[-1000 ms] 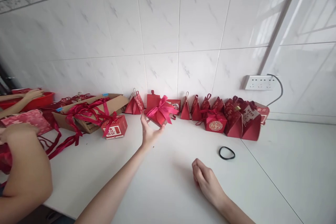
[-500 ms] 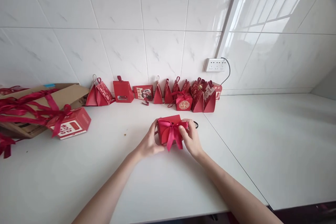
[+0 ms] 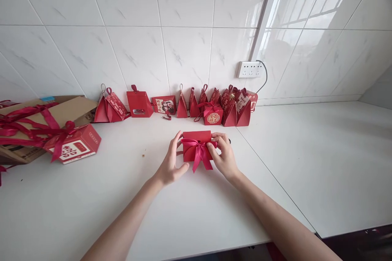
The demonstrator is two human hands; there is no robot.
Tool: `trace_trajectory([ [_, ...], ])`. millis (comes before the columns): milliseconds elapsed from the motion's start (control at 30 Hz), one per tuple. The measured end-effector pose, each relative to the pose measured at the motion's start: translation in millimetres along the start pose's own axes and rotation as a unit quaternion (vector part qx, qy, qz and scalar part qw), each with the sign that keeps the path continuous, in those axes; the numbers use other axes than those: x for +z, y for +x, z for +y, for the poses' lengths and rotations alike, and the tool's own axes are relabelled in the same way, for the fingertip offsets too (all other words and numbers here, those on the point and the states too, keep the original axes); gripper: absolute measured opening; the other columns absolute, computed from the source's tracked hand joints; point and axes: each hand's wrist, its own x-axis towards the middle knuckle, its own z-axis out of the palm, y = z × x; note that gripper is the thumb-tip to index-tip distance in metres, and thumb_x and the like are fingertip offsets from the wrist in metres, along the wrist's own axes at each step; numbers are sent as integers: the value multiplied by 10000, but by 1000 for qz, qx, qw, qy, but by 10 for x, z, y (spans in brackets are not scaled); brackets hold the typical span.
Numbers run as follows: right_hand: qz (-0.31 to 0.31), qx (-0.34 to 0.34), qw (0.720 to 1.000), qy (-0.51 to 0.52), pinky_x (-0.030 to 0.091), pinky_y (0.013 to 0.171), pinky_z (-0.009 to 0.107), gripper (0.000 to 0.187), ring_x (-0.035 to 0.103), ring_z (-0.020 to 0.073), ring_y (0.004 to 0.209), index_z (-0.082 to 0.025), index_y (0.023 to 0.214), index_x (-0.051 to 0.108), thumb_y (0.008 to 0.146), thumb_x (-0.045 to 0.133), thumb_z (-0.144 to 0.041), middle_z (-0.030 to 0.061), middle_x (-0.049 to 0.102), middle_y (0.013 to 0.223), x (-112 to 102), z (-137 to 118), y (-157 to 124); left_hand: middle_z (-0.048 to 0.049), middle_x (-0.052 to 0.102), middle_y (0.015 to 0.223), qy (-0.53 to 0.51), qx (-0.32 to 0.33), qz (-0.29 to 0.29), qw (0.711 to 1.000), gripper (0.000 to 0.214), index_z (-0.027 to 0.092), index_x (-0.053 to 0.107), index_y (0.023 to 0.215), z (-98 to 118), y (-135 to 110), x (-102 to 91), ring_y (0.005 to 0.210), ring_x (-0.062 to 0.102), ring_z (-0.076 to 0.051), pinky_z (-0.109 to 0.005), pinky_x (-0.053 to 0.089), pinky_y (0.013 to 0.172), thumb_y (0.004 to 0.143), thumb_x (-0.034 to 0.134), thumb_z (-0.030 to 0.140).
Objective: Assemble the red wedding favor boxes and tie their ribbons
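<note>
A small red gift box (image 3: 197, 135) sits on the white table in front of me, tied with a shiny magenta ribbon (image 3: 200, 155) whose bow faces me and whose tails hang down. My left hand (image 3: 171, 163) is at the box's left side, thumb and fingers spread apart; the fingertips are close to its edge, and I cannot tell whether they touch. At the right side, my right hand (image 3: 225, 157) pinches the bow's right loop, thumb in front and the other fingers around the box's right edge. A short end of dark band shows beyond these fingers.
Red gift boxes and bags (image 3: 139, 102) line the tiled wall, among them a box with a gold emblem (image 3: 213, 118). At left a cardboard box (image 3: 69, 110) carries magenta ribbons beside a red printed box (image 3: 75, 144). A power strip (image 3: 249, 69) is on the wall.
My left hand has opened wider, its thumb moving away from the gift box. The box now faces me more squarely. My right hand still holds the ribbon. The view has shifted slightly.
</note>
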Motion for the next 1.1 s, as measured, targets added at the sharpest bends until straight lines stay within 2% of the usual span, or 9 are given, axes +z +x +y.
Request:
trace_trajectory([
  [100,-4,-10,1000,-22,525,774,356,188,548,190,928,-221,790,509,915,460,-352,81,508,1040,-9,7,-2,-130,382,1444,-76,-32,48,995,621,265,305,1369,75,15,49,1310,438,-294,-409,503,954,821,579,363],
  [233,-18,-20,999,-32,520,781,355,202,543,202,961,-222,770,506,906,469,-366,89,501,1047,-8,-4,-16,-92,587,1192,-51,-43,134,989,377,230,460,1103,95,50,124,1111,603,-221,-332,526,877,818,595,437],
  [300,-28,-5,999,-23,525,746,343,214,533,210,990,-221,768,510,906,464,-377,95,495,1055,-6,-18,-19,-84,608,1155,-26,-46,142,988,279,220,489,927,108,63,132,1068,618,-210,-298,530,825,819,581,460],
  [433,-44,65,997,23,499,586,296,293,529,211,961,-214,733,499,900,448,-449,101,480,1085,-15,-56,1,-99,604,1234,-22,-63,139,988,313,213,451,712,171,80,96,1089,612,-235,-278,533,754,810,568,486],
  [567,-44,118,990,67,488,672,317,427,519,218,990,-206,638,468,891,425,-547,88,509,1046,-33,-83,35,-114,642,1202,-58,-83,143,985,351,213,463,645,199,93,54,1183,566,-291,-353,521,858,778,612,502],
  [700,-47,155,981,105,467,801,352,459,510,220,1007,-199,646,535,856,464,-600,81,523,1047,-39,-73,53,-129,613,1269,-86,-89,143,982,391,211,463,595,180,104,35,1275,495,-312,-402,456,983,769,636,516],
  [867,-35,199,964,174,441,904,386,467,524,231,1023,-195,620,532,790,542,-630,80,534,1049,-49,-47,79,-149,571,1326,-125,-118,136,976,386,206,482,662,181,122,18,1267,507,-311,-417,458,992,729,674,534],
  [967,-36,207,961,183,453,891,398,476,541,228,978,-196,595,487,775,558,-631,82,541,1036,-56,-42,89,-147,550,1350,-131,-121,128,976,397,208,454,676,176,128,11,1229,544,-300,-416,476,975,738,663,539],
  [1100,-35,178,969,168,495,808,367,454,556,210,940,-198,602,470,790,566,-600,77,546,1026,-54,-43,67,-137,525,1376,-130,-115,134,976,399,207,447,684,159,126,16,1128,612,-283,-429,489,960,748,639,551],
])
